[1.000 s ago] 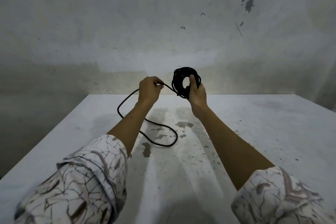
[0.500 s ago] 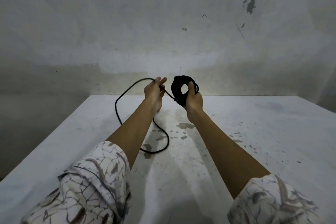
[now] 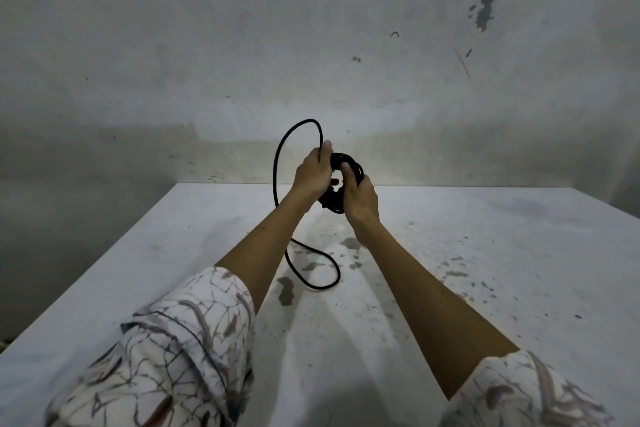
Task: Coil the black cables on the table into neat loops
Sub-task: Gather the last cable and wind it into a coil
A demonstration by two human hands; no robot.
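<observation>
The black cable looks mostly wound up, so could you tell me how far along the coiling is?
Done: most of the cable sits in a tight coil gripped by the right hand. In hand: the left hand pinches a fresh loop against it. Left: a short tail on the table.

cable [image 3: 276,163]: matt black | table [image 3: 485,253]: matt white, stained | sleeve [image 3: 180,357]: printed cloth

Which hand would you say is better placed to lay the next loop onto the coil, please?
Probably the left hand: it pinches the loose cable arching beside the coil, while the right hand grips that coil.
</observation>
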